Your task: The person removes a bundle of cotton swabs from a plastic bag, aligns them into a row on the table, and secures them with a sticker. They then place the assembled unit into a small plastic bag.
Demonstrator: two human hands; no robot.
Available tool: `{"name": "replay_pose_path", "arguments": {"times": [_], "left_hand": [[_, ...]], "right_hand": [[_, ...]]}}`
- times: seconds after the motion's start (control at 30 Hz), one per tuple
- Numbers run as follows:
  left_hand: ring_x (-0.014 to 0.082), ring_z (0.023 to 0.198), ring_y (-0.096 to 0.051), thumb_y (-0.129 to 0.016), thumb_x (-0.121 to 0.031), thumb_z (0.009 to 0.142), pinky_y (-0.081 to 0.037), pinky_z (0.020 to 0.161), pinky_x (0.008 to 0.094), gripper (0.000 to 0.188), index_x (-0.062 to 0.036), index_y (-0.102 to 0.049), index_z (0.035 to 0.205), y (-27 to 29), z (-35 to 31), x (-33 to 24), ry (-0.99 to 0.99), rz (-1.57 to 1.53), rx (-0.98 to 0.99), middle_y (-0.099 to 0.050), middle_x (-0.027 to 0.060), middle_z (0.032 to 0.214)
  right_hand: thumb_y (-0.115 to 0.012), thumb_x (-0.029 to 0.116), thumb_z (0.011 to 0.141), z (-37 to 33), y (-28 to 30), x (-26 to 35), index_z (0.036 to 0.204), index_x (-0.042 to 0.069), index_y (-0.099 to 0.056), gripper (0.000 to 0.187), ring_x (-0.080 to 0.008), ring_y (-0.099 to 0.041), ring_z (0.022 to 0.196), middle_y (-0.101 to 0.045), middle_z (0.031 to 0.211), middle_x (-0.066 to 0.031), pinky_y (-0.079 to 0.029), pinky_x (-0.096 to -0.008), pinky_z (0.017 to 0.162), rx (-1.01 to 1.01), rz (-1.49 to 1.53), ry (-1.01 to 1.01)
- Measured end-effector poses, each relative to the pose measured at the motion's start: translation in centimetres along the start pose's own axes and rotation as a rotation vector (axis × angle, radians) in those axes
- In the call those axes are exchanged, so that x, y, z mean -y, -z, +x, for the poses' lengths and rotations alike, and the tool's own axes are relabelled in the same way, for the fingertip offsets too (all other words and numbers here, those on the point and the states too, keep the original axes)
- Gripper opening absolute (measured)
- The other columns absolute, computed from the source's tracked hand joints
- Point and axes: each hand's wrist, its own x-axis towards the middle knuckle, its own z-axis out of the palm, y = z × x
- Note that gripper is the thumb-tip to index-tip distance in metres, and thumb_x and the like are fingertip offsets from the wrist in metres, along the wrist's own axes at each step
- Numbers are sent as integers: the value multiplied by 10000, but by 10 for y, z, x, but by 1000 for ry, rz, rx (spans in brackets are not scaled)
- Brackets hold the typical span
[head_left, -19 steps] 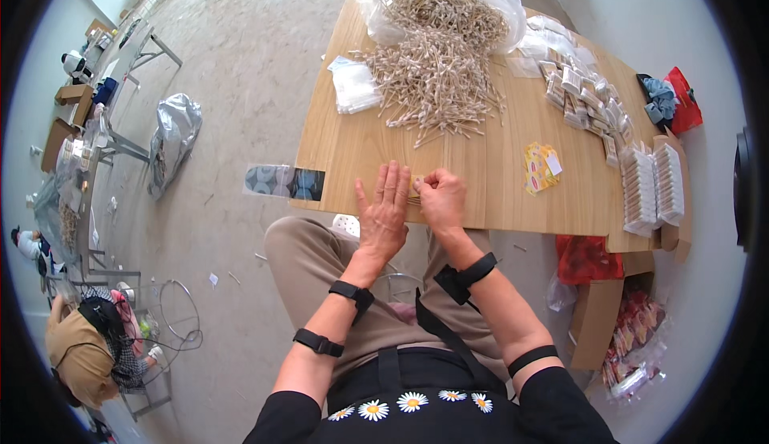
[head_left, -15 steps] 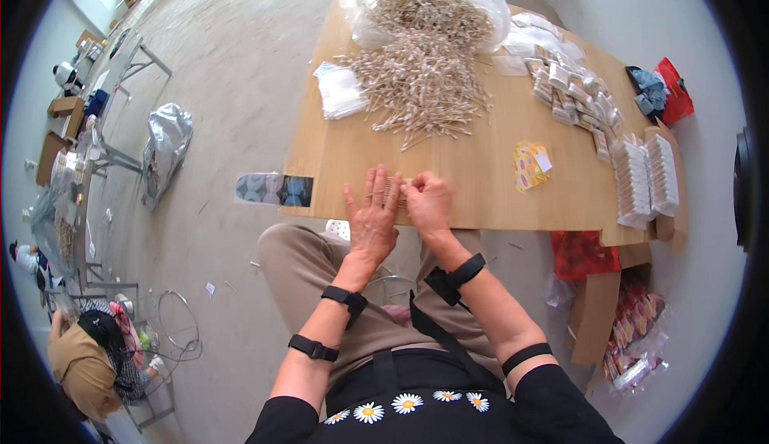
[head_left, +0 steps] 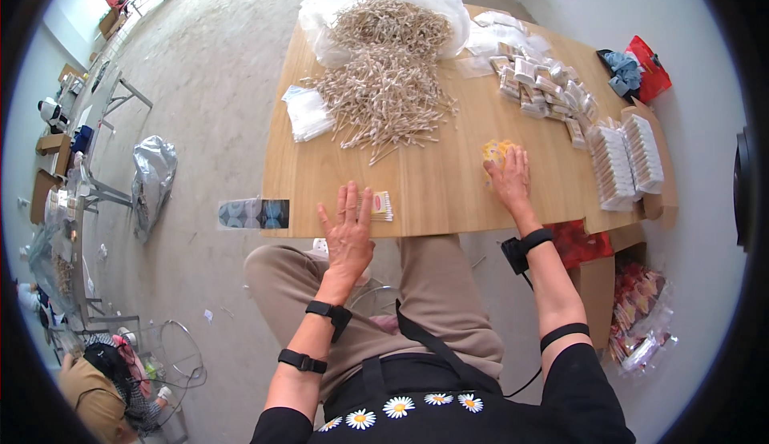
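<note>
My left hand (head_left: 348, 232) lies flat near the table's front edge, its fingers spread. By its index finger lies a small flat row of cotton swabs (head_left: 386, 211), with a yellow and red card partly on top; the rest of the row is hidden under the fingers. Farther right, my right hand (head_left: 513, 181) rests with stretched fingers on the near part of some yellow printed cards (head_left: 495, 151). Beyond both hands spreads a big heap of loose cotton swabs (head_left: 384, 104), spilling from a clear plastic bag (head_left: 319, 16).
Clear empty sachets (head_left: 307, 114) lie left of the heap. Small filled swab packs (head_left: 538, 84) are piled at the right, near stacked rows of packs (head_left: 610, 168) in a carton. A patterned strip (head_left: 255, 213) overhangs the left edge. Another person (head_left: 96, 392) sits at lower left.
My right hand has left the spot beside my left hand and moved right onto the yellow cards. The swabs and card by my left hand now show. The view has shifted slightly.
</note>
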Motion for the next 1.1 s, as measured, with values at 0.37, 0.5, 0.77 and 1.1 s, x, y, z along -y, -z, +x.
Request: {"name": "replay_pose_path", "arguments": {"times": [0.37, 0.5, 0.77, 1.1], "left_hand": [[282, 1523, -212, -853, -138, 609, -174, 1135, 694, 1134, -149, -254, 1572, -10, 0, 3, -8, 68, -42, -216, 131, 1637], [277, 1522, -216, -836, -115, 611, -159, 1135, 701, 1104, -140, -280, 1565, -11, -1, 3, -19, 15, -57, -212, 120, 1642], [266, 1518, -235, -812, -97, 626, -135, 1138, 704, 1047, -112, -319, 1549, -19, -1, 5, -17, 9, -125, -259, 110, 1630], [248, 1518, -238, -767, -102, 670, -57, 1160, 699, 995, -69, -302, 1550, -4, -3, 13, 15, -92, -36, -252, 101, 1636]], "right_hand": [[-891, 477, 591, -71, 62, 142, 1524, -65, -249, 1256, -375, -188, 1512, -259, 1597, -236, -171, -495, 1229, 301, 228, 629], [-924, 398, 543, -102, 45, 187, 1542, -32, -229, 1291, -360, -148, 1526, -219, 1615, -216, -155, -500, 1234, 480, 171, 704], [-928, 272, 545, -122, 25, 203, 1545, -1, -245, 1241, -349, -139, 1527, -209, 1617, -192, -165, -501, 1232, 428, 115, 658], [-928, 273, 533, -124, 15, 208, 1544, 0, -252, 1247, -364, -164, 1522, -214, 1618, -203, -182, -502, 1224, 330, 139, 643]]}}
